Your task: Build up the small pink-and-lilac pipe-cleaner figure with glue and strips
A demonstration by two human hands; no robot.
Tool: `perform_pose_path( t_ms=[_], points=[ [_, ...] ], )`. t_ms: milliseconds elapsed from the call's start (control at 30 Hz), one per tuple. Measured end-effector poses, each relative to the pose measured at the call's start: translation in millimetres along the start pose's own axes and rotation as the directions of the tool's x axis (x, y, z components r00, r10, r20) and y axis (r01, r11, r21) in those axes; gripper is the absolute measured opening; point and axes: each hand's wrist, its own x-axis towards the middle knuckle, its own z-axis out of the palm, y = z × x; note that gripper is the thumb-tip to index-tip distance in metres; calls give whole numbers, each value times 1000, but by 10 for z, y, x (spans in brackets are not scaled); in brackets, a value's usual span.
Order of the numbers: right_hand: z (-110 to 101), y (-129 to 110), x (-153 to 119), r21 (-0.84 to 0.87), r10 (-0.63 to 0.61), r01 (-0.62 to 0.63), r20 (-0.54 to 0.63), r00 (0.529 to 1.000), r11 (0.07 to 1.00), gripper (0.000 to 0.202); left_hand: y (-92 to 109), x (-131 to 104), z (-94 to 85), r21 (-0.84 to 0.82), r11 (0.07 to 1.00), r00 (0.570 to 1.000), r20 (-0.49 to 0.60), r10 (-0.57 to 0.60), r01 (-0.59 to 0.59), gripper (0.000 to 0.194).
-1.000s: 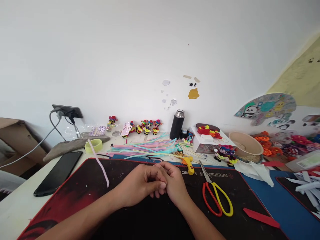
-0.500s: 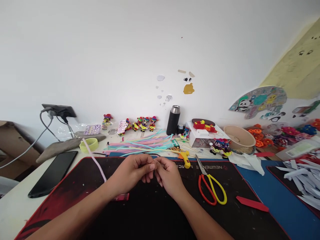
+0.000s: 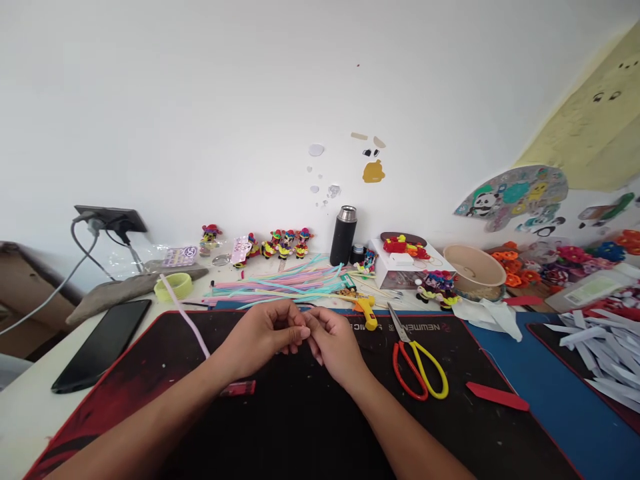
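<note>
My left hand and my right hand meet at the fingertips above the dark desk mat. Thumb and fingers are pinched together on both; whatever they hold is too small or too hidden to name. Right of my hands, scissors with one red and one yellow handle lie spread on the mat. Beside my left wrist, a pale lilac pipe cleaner reaches across the mat's edge. A small red packet lies partly behind my left forearm.
Behind the mat lie many pastel pipe cleaners, a yellow glue gun and a black flask. Small figures stand along the wall. A phone and tape roll are left; a red strip and white paper strips right.
The view has shifted slightly, so the surroundings sit a little higher and further left. My hands stay pinched together, with the fingers slightly shifted.
</note>
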Motion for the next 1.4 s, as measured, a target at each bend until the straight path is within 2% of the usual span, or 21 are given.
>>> perform_pose_path(
  t_ms=[200,433,700,833,1167,1400],
  points=[
    [-4,36,6,10,4,-4,8,1000,1000,48,41,7,-41,-14,1000,999,-35,14,-14,42],
    [-16,40,6,-23,38,-38,3,999,999,48,75,10,-105,-163,984,998,-26,65,-69,44],
    [-22,3,15,-39,41,-40,5,999,998,47,7,77,-114,-236,971,993,-114,23,-50,43],
    [-38,-9,13,-60,30,-30,1,1000,998,44,-17,95,-114,-214,975,990,-139,26,-55,43],
    [-50,-46,9,-30,30,-30,-8,1000,999,42,-37,77,-93,-7,999,990,-134,52,-54,34],
    [-55,-24,15,-22,28,-28,-2,1000,999,42,-103,83,-83,8,996,989,-122,84,-84,28]
  ],
)
